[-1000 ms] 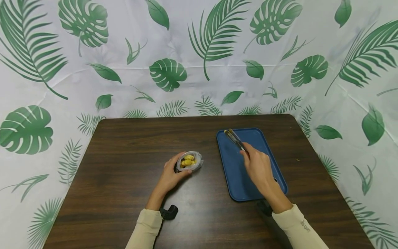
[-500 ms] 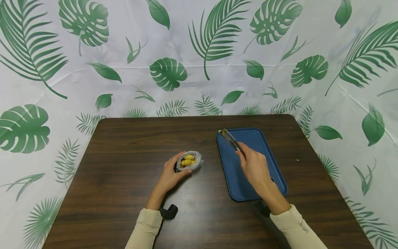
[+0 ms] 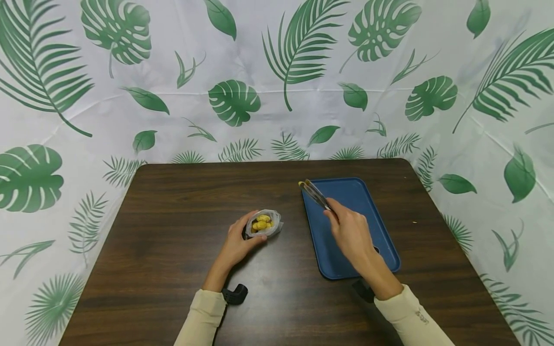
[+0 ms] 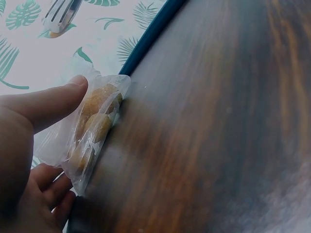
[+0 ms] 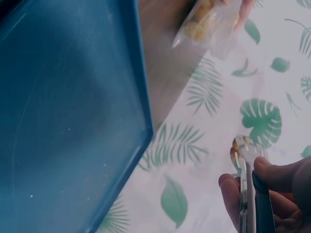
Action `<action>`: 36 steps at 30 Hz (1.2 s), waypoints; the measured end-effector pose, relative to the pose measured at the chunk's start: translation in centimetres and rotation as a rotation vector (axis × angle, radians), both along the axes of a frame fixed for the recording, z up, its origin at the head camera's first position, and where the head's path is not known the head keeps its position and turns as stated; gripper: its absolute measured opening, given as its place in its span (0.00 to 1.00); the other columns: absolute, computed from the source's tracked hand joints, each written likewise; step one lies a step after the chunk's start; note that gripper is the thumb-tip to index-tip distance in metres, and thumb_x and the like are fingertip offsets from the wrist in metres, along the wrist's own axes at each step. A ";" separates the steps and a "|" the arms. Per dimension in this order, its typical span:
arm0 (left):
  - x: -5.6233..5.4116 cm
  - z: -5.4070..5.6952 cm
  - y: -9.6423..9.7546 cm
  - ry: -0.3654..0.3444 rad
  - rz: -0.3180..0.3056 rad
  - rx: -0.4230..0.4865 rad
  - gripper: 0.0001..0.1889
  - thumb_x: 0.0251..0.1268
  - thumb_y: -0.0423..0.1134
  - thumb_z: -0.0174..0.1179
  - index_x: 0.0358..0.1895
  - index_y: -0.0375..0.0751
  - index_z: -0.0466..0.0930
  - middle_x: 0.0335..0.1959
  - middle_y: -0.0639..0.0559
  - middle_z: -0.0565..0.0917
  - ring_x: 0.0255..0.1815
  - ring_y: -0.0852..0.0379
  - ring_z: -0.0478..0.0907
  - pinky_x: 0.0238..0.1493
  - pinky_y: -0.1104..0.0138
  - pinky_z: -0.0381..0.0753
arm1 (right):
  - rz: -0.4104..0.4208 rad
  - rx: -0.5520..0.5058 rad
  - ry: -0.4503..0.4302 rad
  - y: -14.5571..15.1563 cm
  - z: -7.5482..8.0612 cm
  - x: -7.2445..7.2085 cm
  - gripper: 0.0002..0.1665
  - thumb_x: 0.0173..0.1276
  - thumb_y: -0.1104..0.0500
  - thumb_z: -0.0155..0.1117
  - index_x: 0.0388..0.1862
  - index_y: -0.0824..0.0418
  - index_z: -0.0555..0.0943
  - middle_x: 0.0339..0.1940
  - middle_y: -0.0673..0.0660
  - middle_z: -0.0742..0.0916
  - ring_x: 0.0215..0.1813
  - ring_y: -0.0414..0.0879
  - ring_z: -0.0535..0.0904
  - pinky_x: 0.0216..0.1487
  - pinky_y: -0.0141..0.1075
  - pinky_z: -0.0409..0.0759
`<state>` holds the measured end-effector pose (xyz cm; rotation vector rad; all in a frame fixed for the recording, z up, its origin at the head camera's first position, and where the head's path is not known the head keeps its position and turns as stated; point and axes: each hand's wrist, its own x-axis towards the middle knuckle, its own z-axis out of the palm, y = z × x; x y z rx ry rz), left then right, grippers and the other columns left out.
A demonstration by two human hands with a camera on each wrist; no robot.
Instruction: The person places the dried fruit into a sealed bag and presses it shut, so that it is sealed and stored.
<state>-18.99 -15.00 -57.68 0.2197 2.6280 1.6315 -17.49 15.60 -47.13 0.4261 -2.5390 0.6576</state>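
My left hand (image 3: 237, 244) grips a clear plastic bag (image 3: 277, 229) between thumb and fingers on the dark table. Its mouth is spread and faces up, and several yellow lumps (image 3: 261, 224) lie inside; the left wrist view shows them through the plastic (image 4: 97, 128). My right hand (image 3: 352, 235) holds metal tongs (image 3: 315, 193) with dark handles, thumb on one side and fingers on the other. The tongs point forward and left over the tray's far left corner. A small yellow-orange bit shows at their tips (image 5: 235, 150); its kind is too small to tell.
A blue tray (image 3: 335, 254) lies right of the bag, bare of food, with the right forearm above it. The brown wooden table (image 3: 182, 202) runs back to a white cloth (image 3: 173, 129) printed with green leaves. A tiny pale speck (image 3: 414, 222) lies right of the tray.
My right hand and the tongs have drifted left, from over the tray to its far left corner. My left hand and the bag have kept their place.
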 end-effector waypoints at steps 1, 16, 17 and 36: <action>0.0 0.0 0.0 0.006 -0.001 0.000 0.41 0.59 0.47 0.76 0.76 0.62 0.69 0.76 0.51 0.73 0.77 0.38 0.61 0.74 0.37 0.58 | 0.003 -0.002 0.002 -0.1 0.0 0.0 0.17 0.71 0.61 0.70 0.57 0.64 0.84 0.39 0.62 0.92 0.27 0.49 0.84 0.30 0.48 0.83; -0.1 -0.3 -0.1 0.008 0.003 -0.007 0.40 0.59 0.48 0.76 0.76 0.64 0.69 0.75 0.52 0.73 0.77 0.38 0.61 0.74 0.37 0.58 | 0.058 0.021 -0.022 -1.5 -0.5 0.7 0.17 0.73 0.60 0.68 0.58 0.62 0.84 0.43 0.60 0.92 0.29 0.48 0.87 0.29 0.44 0.84; -0.1 -0.3 -0.1 0.010 0.003 -0.006 0.40 0.59 0.48 0.76 0.76 0.64 0.69 0.75 0.52 0.73 0.77 0.38 0.61 0.75 0.37 0.57 | 0.061 0.024 -0.021 -1.6 -0.5 0.7 0.17 0.73 0.60 0.68 0.58 0.62 0.84 0.43 0.60 0.92 0.29 0.49 0.87 0.30 0.45 0.84; -0.2 -0.1 0.1 0.003 0.004 -0.013 0.40 0.59 0.48 0.76 0.76 0.65 0.69 0.76 0.53 0.73 0.77 0.39 0.61 0.75 0.37 0.58 | 0.101 0.012 -0.025 -3.0 -0.4 0.9 0.18 0.73 0.60 0.67 0.59 0.64 0.84 0.47 0.61 0.92 0.38 0.54 0.91 0.37 0.47 0.87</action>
